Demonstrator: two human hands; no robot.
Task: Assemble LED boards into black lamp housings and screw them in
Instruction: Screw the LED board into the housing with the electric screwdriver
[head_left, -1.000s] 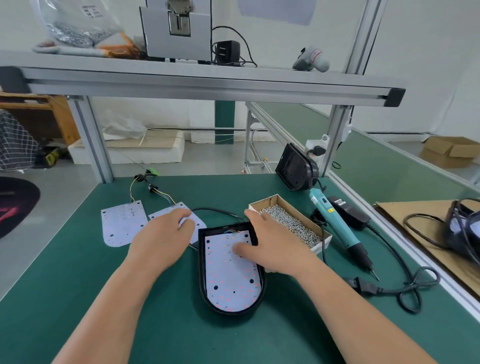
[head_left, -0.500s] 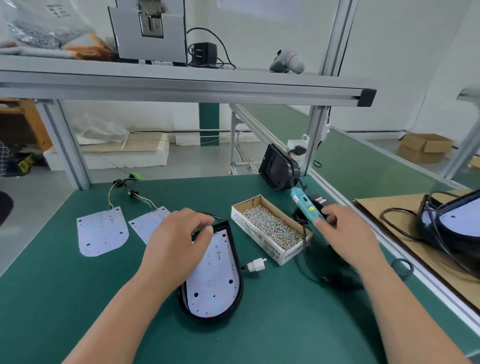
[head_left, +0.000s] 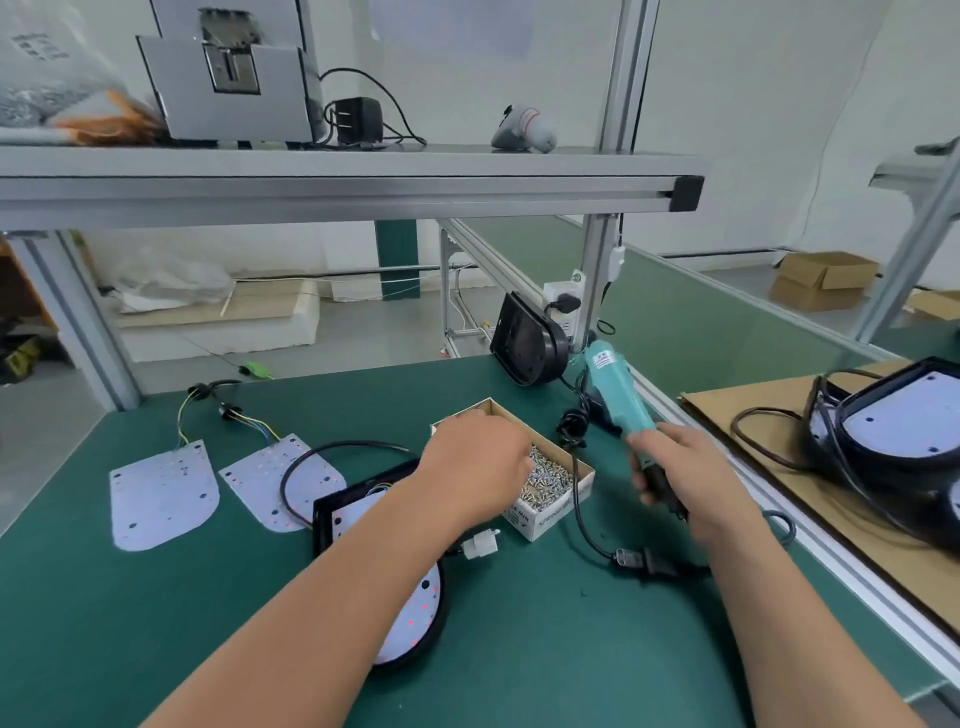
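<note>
Red-dotted white LED board (head_left: 411, 621) lies in the black housing (head_left: 323, 519); the right hand (head_left: 696, 480) has its fingers clamped on the teal screwdriver (head_left: 618, 395), while the left hand (head_left: 478, 460) dips into the screw box (head_left: 553, 515) with its fingers hidden.

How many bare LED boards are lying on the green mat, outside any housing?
2. One board on the mat's left side, the other just right of it, crossed by a black cable. The left forearm hides some mat, so another may be hidden.

Two loose LED boards (head_left: 161, 493) (head_left: 283, 480), one screwdriver (head_left: 618, 395)
</note>
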